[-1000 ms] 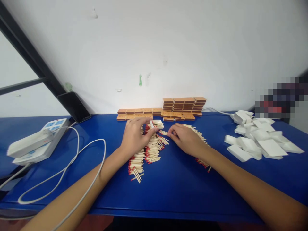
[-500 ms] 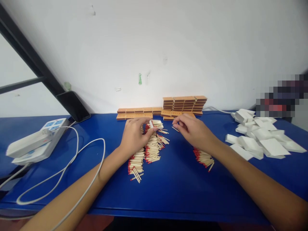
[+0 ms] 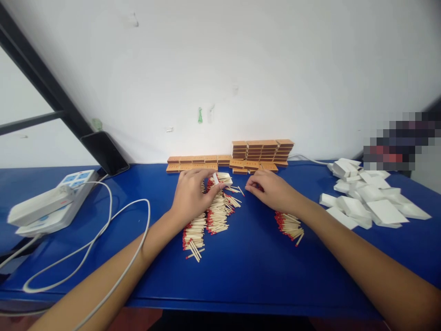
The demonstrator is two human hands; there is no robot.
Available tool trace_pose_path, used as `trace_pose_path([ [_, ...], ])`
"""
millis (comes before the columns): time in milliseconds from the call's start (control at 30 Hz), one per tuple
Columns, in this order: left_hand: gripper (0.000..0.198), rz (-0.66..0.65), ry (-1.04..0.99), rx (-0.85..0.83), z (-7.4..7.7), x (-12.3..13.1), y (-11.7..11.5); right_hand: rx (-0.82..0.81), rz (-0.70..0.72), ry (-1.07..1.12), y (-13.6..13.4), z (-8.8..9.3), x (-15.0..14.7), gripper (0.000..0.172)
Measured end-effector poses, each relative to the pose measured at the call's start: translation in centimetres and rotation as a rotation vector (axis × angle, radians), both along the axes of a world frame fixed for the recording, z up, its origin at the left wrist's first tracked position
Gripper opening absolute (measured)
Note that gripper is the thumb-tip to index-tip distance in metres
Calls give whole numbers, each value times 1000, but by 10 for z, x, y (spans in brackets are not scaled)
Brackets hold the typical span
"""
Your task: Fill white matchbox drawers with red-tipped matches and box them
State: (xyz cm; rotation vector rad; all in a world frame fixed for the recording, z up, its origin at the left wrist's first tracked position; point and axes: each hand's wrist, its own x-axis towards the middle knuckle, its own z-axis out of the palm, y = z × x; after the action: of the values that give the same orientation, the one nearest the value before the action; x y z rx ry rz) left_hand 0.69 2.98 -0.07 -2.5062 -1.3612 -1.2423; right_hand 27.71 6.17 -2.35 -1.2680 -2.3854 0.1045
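Observation:
My left hand (image 3: pixel 195 191) is closed around the edge of a small white matchbox tray (image 3: pixel 226 178), thumb in front and fingers behind. Several matches lie inside the tray. Below and beside that hand spreads a large pile of red-headed matches (image 3: pixel 217 216), partly covered by it. My right hand (image 3: pixel 270 188) is closed in a pinch, just right of the tray and apart from it. A hint of red shows between its fingers, but what it holds is unclear. A loose match (image 3: pixel 241 191) sits between the pile and the right fingertips. A smaller heap of matches (image 3: pixel 288 226) lies under the right forearm.
Orange matchboxes (image 3: pixel 262 151) are stacked along the wall. White empty-looking trays (image 3: pixel 368 195) are heaped at the right. A power strip (image 3: pixel 77 184), a white cable (image 3: pixel 148 220) crossing my left forearm and a dark phone (image 3: pixel 105 154) stand at the left of the blue table (image 3: pixel 241 285).
The match at my right fingertips no longer shows there; a loose match now appears left of them. My right hand has shifted slightly left and down. My left hand keeps hold of the tray.

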Motion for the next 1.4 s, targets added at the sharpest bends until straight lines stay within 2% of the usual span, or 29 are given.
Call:
trace_pose_path([
  [233, 28, -3, 12, 16, 0, -1, 0, -44, 109, 67, 8, -1, -13, 24],
  [467, 27, -5, -2, 11, 0, -1, 1, 18, 62, 66, 3, -6, -25, 8],
  [733, 28, -7, 9, 13, 0, -1, -1, -8, 87, 66, 0, -6, -18, 10],
  [1400, 36, -10, 26, 33, -2, 0, 1, 44, 16, -81, 2, -5, -27, 8],
])
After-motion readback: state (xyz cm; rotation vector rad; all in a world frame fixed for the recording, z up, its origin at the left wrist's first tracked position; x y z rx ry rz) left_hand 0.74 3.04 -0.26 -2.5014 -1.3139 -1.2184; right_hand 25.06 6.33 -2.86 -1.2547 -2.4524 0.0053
